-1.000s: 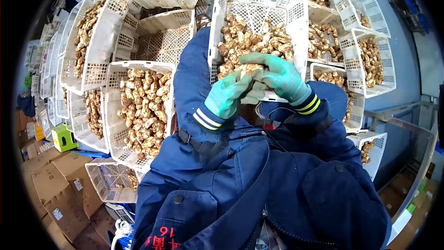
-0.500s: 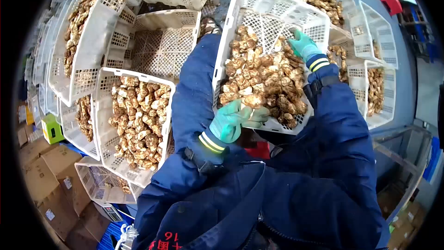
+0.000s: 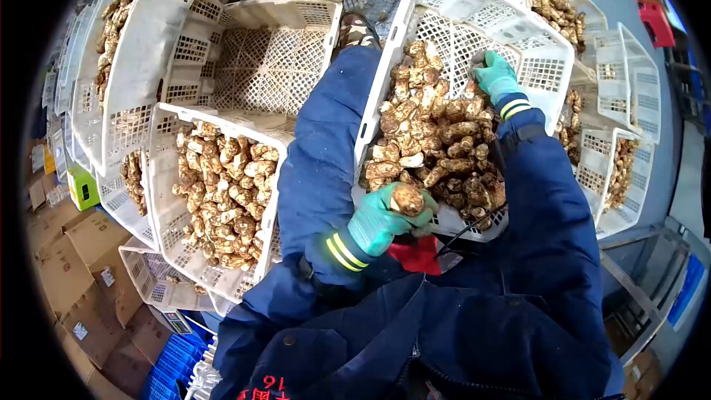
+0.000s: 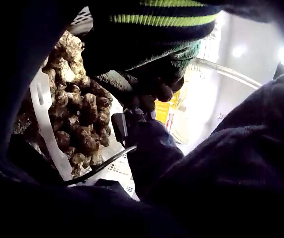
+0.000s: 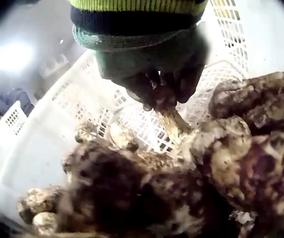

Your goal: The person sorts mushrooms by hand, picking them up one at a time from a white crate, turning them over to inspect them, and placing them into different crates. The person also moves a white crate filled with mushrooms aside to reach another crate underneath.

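A white perforated crate [image 3: 400, 30] in front of the person holds a heap of brown-and-white mushrooms [image 3: 437, 130]. The left hand [image 3: 374, 224], in a green glove, grips one thick mushroom [image 3: 406, 199] by the crate's near edge, its rounded end facing up. Over on the crate's right side, the gloved right hand [image 3: 496, 76] reaches down beside the heap. In the right wrist view its fingertips [image 5: 184, 89] pinch the dark end of a mushroom [image 5: 171, 123] whose pale stem points down at the pile. The left wrist view is dark and hides the left hand's mushroom.
On the left stand a crate of mushrooms [image 3: 285, 159] and a crate with a bare lattice bottom [image 3: 274, 67]. More filled crates [image 3: 633, 104] are stacked at the right. Cardboard boxes [image 3: 55, 263] lie at lower left, and a metal frame [image 3: 652, 281] stands at lower right.
The hands were together around a mushroom above the near end of the crate. The right hand has moved forward and right into the crate; the left stays near with its mushroom.
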The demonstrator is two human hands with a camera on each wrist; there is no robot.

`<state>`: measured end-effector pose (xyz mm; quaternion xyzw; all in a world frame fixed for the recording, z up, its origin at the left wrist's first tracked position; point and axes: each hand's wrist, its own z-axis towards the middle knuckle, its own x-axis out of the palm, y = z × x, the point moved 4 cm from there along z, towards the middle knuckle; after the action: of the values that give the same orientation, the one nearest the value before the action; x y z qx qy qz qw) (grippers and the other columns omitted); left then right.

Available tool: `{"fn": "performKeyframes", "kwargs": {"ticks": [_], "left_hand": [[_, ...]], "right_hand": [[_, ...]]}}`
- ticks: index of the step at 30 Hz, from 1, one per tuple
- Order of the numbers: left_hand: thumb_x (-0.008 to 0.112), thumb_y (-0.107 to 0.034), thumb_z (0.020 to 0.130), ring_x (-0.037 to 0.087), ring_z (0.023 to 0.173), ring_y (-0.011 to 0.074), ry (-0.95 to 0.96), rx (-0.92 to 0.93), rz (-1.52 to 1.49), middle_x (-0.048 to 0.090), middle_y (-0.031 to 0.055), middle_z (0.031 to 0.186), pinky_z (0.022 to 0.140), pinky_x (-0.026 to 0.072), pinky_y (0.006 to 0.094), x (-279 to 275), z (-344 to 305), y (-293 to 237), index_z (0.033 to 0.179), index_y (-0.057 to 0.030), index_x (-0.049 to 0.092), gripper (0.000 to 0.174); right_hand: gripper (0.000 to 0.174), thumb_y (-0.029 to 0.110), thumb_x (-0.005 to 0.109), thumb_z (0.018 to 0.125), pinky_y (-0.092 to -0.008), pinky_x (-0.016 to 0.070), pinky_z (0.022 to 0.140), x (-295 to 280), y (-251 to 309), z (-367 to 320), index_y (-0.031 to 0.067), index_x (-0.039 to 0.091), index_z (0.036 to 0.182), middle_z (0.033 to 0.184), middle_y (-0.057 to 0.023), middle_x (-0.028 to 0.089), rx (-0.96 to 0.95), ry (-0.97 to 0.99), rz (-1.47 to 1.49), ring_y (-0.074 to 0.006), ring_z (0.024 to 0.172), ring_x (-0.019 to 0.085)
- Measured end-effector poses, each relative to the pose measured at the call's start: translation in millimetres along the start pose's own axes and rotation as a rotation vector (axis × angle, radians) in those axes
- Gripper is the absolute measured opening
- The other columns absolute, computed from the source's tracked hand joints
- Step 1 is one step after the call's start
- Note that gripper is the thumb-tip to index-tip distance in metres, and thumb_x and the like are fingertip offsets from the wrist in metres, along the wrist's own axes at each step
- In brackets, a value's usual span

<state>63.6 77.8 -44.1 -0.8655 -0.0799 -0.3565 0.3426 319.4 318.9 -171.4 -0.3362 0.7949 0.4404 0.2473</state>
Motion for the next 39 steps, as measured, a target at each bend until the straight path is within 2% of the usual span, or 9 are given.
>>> {"fn": "performKeyframes", "kwargs": {"ticks": [3, 9, 13, 15, 22, 26, 30, 35, 39], "left_hand": [[0.06, -0.004, 0.09, 0.062, 0.08, 0.015, -0.135, 0.142, -0.012, 0.064, 0.0085, 0.086, 0.081, 0.0529, 0.0303, 4, -3, -12, 0.108, 0.0039, 0.059, 0.02], [0.052, 0.005, 0.072, 0.059, 0.107, 0.0211, -0.136, 0.367, -0.467, 0.06, 0.0149, 0.118, 0.101, 0.0451, 0.0441, -5, 2, -13, 0.122, 0.0047, 0.055, 0.05], [0.052, 0.014, 0.073, 0.064, 0.098, 0.0217, -0.139, 0.29, -0.362, 0.066, 0.0143, 0.108, 0.094, 0.0497, 0.0362, -8, 6, 0, 0.116, 0.0064, 0.058, 0.044], [0.058, 0.013, 0.075, 0.066, 0.091, 0.0212, -0.187, 0.246, -0.302, 0.067, 0.0135, 0.103, 0.084, 0.0524, 0.0314, -9, 5, 4, 0.109, 0.0051, 0.062, 0.035], [0.066, 0.0, 0.084, 0.061, 0.073, 0.0136, -0.389, 0.096, -0.014, 0.064, 0.0056, 0.083, 0.069, 0.0495, 0.0267, -8, 3, -2, 0.091, 0.0003, 0.062, 0.008], [0.063, 0.001, 0.084, 0.061, 0.068, 0.0158, -0.308, 0.116, -0.12, 0.063, 0.0074, 0.077, 0.064, 0.0482, 0.0272, -8, 8, -3, 0.105, 0.004, 0.063, 0.021], [0.06, 0.001, 0.086, 0.056, 0.066, 0.0158, -0.127, 0.208, -0.41, 0.06, 0.0047, 0.084, 0.067, 0.0482, 0.0308, -11, 12, -8, 0.124, 0.0032, 0.056, 0.038], [0.059, -0.016, 0.09, 0.053, 0.121, 0.0294, -0.065, 0.405, -0.445, 0.046, 0.0183, 0.139, 0.096, 0.0477, 0.0436, -11, 8, -7, 0.141, -0.0003, 0.037, 0.058], [0.058, -0.017, 0.092, 0.049, 0.126, 0.0323, 0.045, 0.408, -0.596, 0.046, 0.0165, 0.139, 0.1, 0.0467, 0.0478, -2, 5, -16, 0.142, -0.0028, 0.036, 0.056]], "right_hand": [[0.032, -0.006, 0.056, 0.083, -0.0219, 0.0434, 0.061, -29, 40, -52, 0.0012, 0.061, 0.113, 0.083, -0.0032, 0.063, -0.189, 0.054, 0.642, -0.0086, 0.067, 0.052], [0.033, 0.005, 0.053, 0.089, -0.0258, 0.0517, 0.083, -35, 114, -168, 0.0007, 0.057, 0.121, 0.107, -0.0104, 0.066, -0.291, 0.501, 0.674, -0.0147, 0.096, 0.064], [0.032, 0.009, 0.053, 0.093, -0.0262, 0.0489, 0.082, -49, 109, -106, 0.0082, 0.06, 0.123, 0.101, -0.0079, 0.067, -0.264, 0.012, -0.107, -0.0106, 0.091, 0.061], [0.051, 0.01, 0.054, 0.09, -0.0372, 0.0442, 0.1, -16, 88, -42, 0.0167, 0.045, 0.14, 0.13, -0.0152, 0.056, -0.438, 0.012, -0.427, -0.0286, 0.12, 0.054], [0.062, 0.001, 0.054, 0.085, -0.0416, 0.0383, 0.108, 58, 117, 17, 0.0177, 0.04, 0.143, 0.148, -0.0128, 0.039, -0.429, 0.226, -0.703, -0.0337, 0.129, 0.046], [0.044, 0.011, 0.06, 0.085, -0.0429, 0.0455, 0.096, 47, 99, 6, 0.0166, 0.056, 0.128, 0.126, -0.0187, 0.055, -0.333, 0.158, -0.723, -0.0353, 0.114, 0.056], [0.017, 0.019, 0.063, 0.088, -0.0355, 0.0452, 0.058, 4, 69, -19, 0.0079, 0.064, 0.1, 0.07, -0.006, 0.06, -0.019, 0.186, -0.414, -0.0185, 0.062, 0.057], [0.022, 0.02, 0.064, 0.086, -0.0263, 0.0484, 0.06, -29, 79, -143, 0.0054, 0.066, 0.102, 0.078, -0.0066, 0.065, -0.139, -0.058, 0.374, -0.0117, 0.067, 0.06], [0.023, 0.023, 0.065, 0.087, -0.0297, 0.0481, 0.062, 10, 119, -241, 0.0027, 0.065, 0.099, 0.078, -0.0075, 0.059, -0.462, 0.164, 0.318, -0.0138, 0.074, 0.06]]}}
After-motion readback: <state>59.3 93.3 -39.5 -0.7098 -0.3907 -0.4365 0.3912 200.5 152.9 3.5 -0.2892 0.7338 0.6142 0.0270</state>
